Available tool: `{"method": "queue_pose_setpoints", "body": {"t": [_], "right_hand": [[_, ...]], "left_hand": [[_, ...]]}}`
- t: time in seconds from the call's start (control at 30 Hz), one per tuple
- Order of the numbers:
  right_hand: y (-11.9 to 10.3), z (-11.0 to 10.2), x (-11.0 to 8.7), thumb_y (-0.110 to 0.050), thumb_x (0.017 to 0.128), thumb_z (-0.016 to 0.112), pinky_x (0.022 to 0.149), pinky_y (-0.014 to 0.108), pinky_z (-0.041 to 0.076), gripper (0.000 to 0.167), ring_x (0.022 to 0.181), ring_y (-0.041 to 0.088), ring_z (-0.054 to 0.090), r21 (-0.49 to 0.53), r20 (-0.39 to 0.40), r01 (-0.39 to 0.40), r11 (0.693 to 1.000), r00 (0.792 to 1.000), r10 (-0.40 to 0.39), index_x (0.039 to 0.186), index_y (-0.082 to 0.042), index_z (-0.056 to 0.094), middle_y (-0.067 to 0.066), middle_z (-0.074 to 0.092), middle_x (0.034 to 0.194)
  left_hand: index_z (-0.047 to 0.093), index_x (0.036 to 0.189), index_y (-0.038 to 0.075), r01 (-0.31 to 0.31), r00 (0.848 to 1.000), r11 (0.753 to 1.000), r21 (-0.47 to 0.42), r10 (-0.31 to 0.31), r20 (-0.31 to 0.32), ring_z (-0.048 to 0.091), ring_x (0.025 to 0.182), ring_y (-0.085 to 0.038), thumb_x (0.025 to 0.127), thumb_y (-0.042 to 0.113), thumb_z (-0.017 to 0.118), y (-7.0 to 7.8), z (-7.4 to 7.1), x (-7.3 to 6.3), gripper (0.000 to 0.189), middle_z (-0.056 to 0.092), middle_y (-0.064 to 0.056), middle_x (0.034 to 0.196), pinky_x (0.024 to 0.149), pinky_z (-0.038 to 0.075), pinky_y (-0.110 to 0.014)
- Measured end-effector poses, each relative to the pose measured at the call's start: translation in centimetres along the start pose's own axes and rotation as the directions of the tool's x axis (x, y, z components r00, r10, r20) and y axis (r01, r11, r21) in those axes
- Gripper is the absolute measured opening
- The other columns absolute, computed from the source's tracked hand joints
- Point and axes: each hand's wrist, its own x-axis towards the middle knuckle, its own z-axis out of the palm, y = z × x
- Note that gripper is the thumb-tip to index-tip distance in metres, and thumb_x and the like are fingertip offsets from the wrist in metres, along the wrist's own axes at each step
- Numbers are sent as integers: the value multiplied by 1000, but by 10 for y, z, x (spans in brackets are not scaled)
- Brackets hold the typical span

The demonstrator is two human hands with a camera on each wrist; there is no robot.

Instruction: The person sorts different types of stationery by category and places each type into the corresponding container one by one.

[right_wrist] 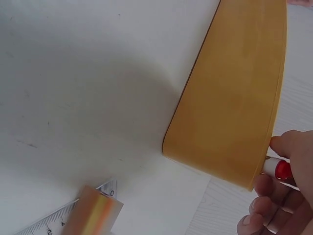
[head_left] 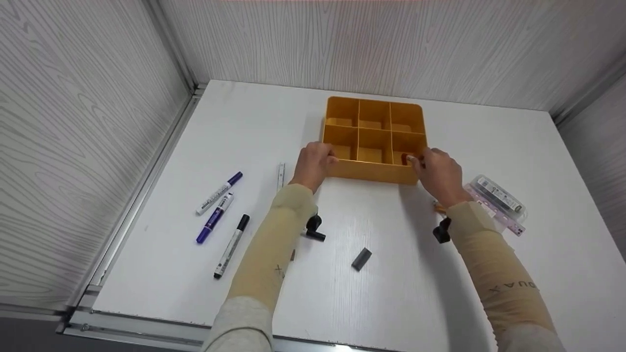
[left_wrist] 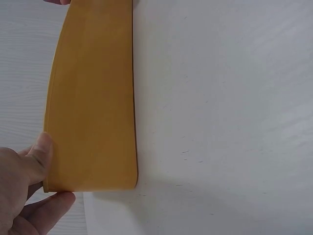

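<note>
A yellow organizer box [head_left: 374, 172] with several compartments stands at the back of the table. My left hand [head_left: 314, 164] grips its front left corner; the thumb lies on the front wall and fingers rest against the side in the left wrist view. At the front right corner, my right hand [head_left: 440, 176] holds a white marker with red ends [right_wrist: 281, 169]. One red end of it shows inside the front right compartment. The fingers of that hand also touch or nearly touch the box's rim; exact contact is hard to tell.
Left of my arm lie a white marker with a purple cap [head_left: 215, 196], a purple marker [head_left: 214, 219] and a black-capped marker [head_left: 232, 247]. A dark grey block [head_left: 361, 259] lies at centre front. On the right are a clear case [head_left: 499, 194] and a pink ruler [head_left: 513, 225].
</note>
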Motion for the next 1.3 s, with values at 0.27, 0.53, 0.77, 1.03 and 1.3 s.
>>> {"method": "queue_pose_setpoints", "body": {"t": [0.27,0.53,0.77,1.03,1.3], "right_hand": [[-2,0,-4,-59,101,38,64,42,46,60,73,29,53,17,98,-74,997,993,72,97,-4,61,14,57,82],[18,-20,-13,-63,101,22,100,61,43,75,116,43,55,116,230,-179,977,962,149,141,-4,46,25,58,127],[56,-48,-29,-51,106,19,98,62,42,70,116,48,54,162,155,-218,962,969,194,139,5,44,31,57,126],[93,-66,-56,-44,107,20,94,64,41,68,114,51,53,189,126,-222,957,972,200,136,11,47,34,55,124],[122,-74,-74,-36,107,24,82,60,43,59,99,45,53,107,106,-284,953,956,273,128,12,51,31,54,113]], "left_hand": [[74,94,7,4,1000,1000,-7,-4,11,66,89,-18,96,18,66,-3,0,4,13,71,-5,96,79,55,-30],[74,95,7,-14,1000,1000,-23,14,1,66,87,-17,94,20,67,0,2,3,15,71,-5,95,78,56,-29],[72,94,8,6,1000,998,-63,-6,7,62,84,-16,96,18,65,1,2,4,13,69,-4,93,78,55,-28],[72,99,10,15,1000,1000,-21,-15,21,63,88,-16,95,21,66,0,1,4,13,70,-3,96,84,56,-28],[71,98,10,32,999,999,-20,-31,23,62,88,-16,94,20,66,-1,-1,5,12,68,-3,96,85,56,-27]]}}
